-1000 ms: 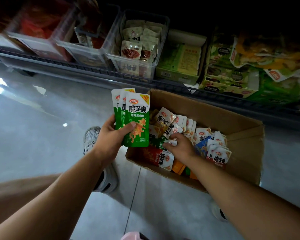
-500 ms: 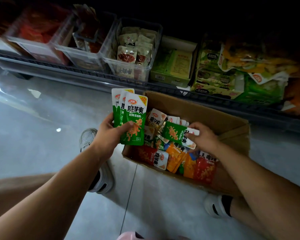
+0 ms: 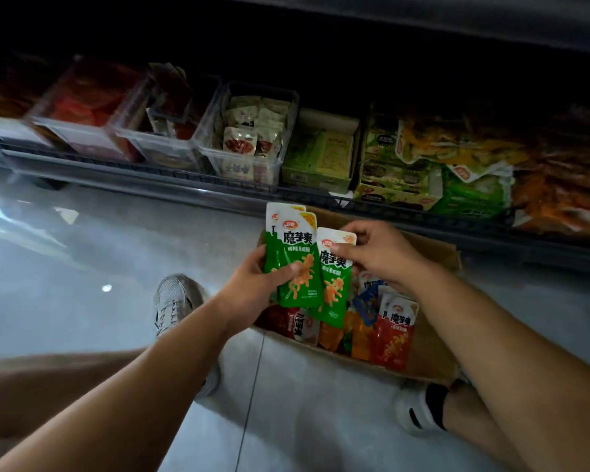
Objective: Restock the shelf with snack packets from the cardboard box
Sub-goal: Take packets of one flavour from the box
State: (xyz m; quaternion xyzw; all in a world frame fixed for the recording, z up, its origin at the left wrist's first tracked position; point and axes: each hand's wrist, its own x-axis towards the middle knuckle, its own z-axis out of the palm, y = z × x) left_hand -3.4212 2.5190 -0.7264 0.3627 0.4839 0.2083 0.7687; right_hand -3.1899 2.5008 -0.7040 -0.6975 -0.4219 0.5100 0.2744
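The grey tiled floor [image 3: 82, 267] takes up most of what I see, shiny, with a pale glare at the far left. Along its far side runs the low shelf [image 3: 171, 165] with a dark wire rail, its back deep in shadow. On the shelf, from left to right, stand clear bins of red packets, a clear bin [image 3: 259, 87] half full of pale packets, an open green carton [image 3: 317, 158], and a heap of large green and yellow bags [image 3: 457, 141]. The cardboard box [image 3: 433, 352] sits on the floor just on the near side of the rail, right of centre, open and holding a jumble of red, orange and white snack packets; one red packet [image 3: 394, 338] leans upright at its near right. The person crouches over it, a grey sneaker [image 3: 174, 301] left of the box and a white shoe [image 3: 419, 410] at its near right corner. Both bare arms reach in over the box. The left hand [image 3: 252, 294] grips a small fanned stack of green packets [image 3: 297, 264], upright, thumb across the front and fingers behind. The right hand [image 3: 378, 253] pinches the white top edge of a single green packet [image 3: 334, 287] between thumb and fingers, holding it against the right edge of the stack, overlapping it slightly.
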